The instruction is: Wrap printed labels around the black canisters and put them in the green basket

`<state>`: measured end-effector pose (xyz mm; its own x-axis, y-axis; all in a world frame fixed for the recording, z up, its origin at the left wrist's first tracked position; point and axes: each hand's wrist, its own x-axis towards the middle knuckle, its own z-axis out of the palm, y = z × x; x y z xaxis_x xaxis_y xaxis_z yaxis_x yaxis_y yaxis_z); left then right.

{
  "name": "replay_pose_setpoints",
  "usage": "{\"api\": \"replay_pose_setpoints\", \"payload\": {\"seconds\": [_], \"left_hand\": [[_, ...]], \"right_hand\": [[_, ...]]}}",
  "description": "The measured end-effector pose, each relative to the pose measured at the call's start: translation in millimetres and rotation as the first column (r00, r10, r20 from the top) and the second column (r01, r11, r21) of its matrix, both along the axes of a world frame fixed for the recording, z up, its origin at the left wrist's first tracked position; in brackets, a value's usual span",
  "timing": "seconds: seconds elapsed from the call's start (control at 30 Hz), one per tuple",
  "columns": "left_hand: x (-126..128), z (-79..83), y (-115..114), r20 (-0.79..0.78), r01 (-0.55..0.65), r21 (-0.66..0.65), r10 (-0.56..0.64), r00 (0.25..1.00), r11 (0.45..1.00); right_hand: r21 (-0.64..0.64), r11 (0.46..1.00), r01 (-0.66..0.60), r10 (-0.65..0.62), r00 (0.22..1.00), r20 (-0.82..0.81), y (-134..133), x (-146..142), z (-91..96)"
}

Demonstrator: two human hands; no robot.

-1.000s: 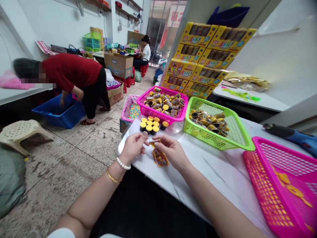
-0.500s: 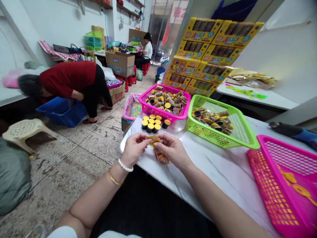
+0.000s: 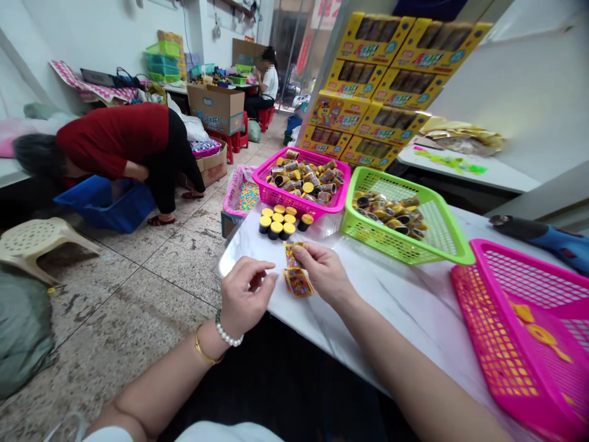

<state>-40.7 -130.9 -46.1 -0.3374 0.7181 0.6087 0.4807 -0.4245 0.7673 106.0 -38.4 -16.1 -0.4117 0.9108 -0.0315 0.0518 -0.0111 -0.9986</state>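
Note:
My right hand (image 3: 326,270) pinches a small yellow printed sleeve (image 3: 291,256) between thumb and fingers. Just below it, more printed sleeves (image 3: 300,283) lie near the table's edge, partly overlapping. My left hand (image 3: 247,291), with a pearl bracelet at the wrist, is held to the left of them. Its thumb and forefinger are apart and nothing shows between them. Beyond both hands stands a group of small black tubs with yellow lids (image 3: 277,222) on the white table (image 3: 363,294).
A pink basket (image 3: 301,202) and a green basket (image 3: 405,245) hold wrapped tubs. At right are another pink basket (image 3: 501,344) with yellow pieces and a heat gun (image 3: 538,236). Yellow boxes (image 3: 368,80) are stacked behind. On the left, a person in red (image 3: 115,135) bends over a blue bin (image 3: 110,205).
My left hand has let go and moved down and left, its fingers parting. The right hand keeps the sleeve, now held flat with its print showing. The view has shifted slightly.

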Motion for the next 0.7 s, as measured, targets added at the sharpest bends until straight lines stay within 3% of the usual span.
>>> {"api": "replay_pose_setpoints", "payload": {"seconds": [0.1,0.23,0.37,0.5,0.7], "left_hand": [[4.3,11.4,-2.6,0.346,0.108,-0.168,-0.044,0.937,0.980],[6.7,19.4,1.8,0.536,0.198,-0.206,-0.059,0.842,0.958],[8.4,21.4,2.0,0.578,0.193,-0.211,-0.038,0.816,0.958],[9.4,18.9,0.9,0.489,0.147,-0.196,-0.033,0.872,0.970],[6.8,6.7,6.2,0.447,0.129,-0.216,-0.020,0.894,0.968]], "right_hand": [[0.078,0.997,-0.006,-0.001,0.996,0.087,-5.0,-3.2,0.3],[0.182,0.983,-0.005,-0.015,0.994,0.110,-9.7,-4.6,-0.4],[0.266,0.964,-0.005,-0.032,0.990,0.135,-10.6,-4.4,-4.1],[0.368,0.929,-0.041,-0.032,0.981,0.191,-11.0,-3.9,-7.9],[0.575,0.813,-0.092,-0.080,0.960,0.268,-14.0,-4.5,-5.5]]}}
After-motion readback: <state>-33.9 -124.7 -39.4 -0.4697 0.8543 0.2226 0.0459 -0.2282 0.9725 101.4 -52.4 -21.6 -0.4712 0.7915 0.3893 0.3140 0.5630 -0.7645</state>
